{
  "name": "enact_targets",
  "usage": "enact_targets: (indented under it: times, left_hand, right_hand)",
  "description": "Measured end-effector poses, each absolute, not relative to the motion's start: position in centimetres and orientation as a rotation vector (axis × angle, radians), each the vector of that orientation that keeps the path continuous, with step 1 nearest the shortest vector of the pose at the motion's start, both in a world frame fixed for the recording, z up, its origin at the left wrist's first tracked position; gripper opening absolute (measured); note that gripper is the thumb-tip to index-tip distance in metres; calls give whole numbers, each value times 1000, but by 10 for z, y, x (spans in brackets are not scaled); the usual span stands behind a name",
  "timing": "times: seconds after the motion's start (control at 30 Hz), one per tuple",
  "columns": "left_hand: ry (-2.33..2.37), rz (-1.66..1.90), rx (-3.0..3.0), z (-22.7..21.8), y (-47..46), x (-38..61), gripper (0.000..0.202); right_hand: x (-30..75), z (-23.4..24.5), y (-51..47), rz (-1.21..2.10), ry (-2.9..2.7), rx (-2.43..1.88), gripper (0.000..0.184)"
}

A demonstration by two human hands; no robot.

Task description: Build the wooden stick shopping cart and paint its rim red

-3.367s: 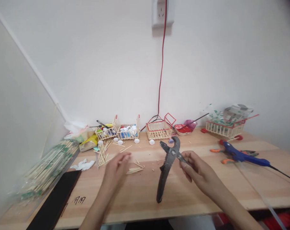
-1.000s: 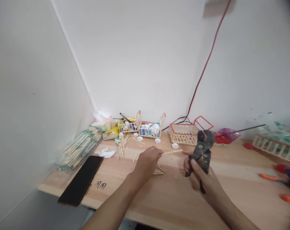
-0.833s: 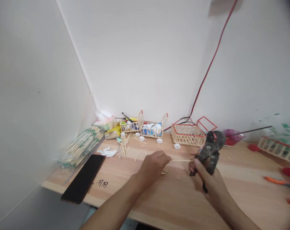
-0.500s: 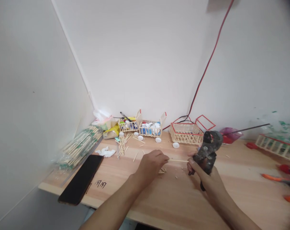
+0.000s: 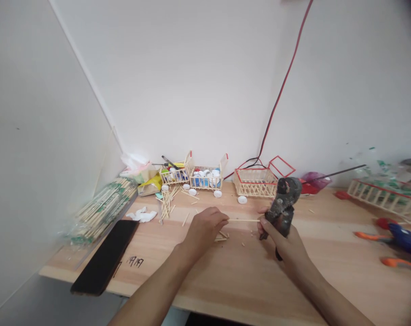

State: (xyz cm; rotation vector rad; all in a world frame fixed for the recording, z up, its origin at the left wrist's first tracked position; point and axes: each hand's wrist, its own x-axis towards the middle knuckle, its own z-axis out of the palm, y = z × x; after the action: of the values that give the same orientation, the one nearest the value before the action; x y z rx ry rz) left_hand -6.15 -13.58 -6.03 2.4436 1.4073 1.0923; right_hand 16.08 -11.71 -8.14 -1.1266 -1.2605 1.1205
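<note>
My left hand [image 5: 203, 228] pinches one end of a thin wooden stick [image 5: 243, 220] and holds it level above the wooden table [image 5: 226, 271]. My right hand [image 5: 283, 240] grips the handles of dark, worn pliers [image 5: 283, 206], whose jaws point up and back. The stick's far end reaches my right hand's fingers beside the pliers. A few short stick pieces [image 5: 221, 237] lie on the table just under my left hand.
Small stick-built carts holding bottle caps [image 5: 205, 177] and a red-rimmed stick basket [image 5: 255, 182] line the wall. A bundle of sticks [image 5: 100, 210] and a black phone [image 5: 105, 256] lie at left. A blue glue gun [image 5: 404, 237] and another cart [image 5: 384, 197] are at right.
My left hand has picked a stick off the table and brought it across to the pliers. The pliers' jaws went from open to shut, and my view has shifted left.
</note>
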Motion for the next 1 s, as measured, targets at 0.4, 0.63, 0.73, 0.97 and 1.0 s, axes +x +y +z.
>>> enact_targets:
  times: [0.4, 0.63, 0.73, 0.97, 1.0]
  left_hand:
    - [1733, 1297, 2430, -53, -129, -81, 19]
    - [2068, 1295, 2070, -55, -123, -121, 29]
    - [2177, 998, 2113, -62, -120, -123, 35]
    - [2233, 446, 2194, -50, -109, -114, 33]
    - [2225, 416, 2196, -48, -106, -114, 31]
  right_hand:
    - [165, -78, -117, 1082, -1214, -1143, 43]
    - [172, -77, -114, 1050, -1120, -1072, 45]
    - [173, -77, -113, 1076, -1093, -1028, 46]
    - [171, -71, -116, 1089, -1085, -1018, 47]
    - [170, -69, -117, 1099, -1089, -1016, 48]
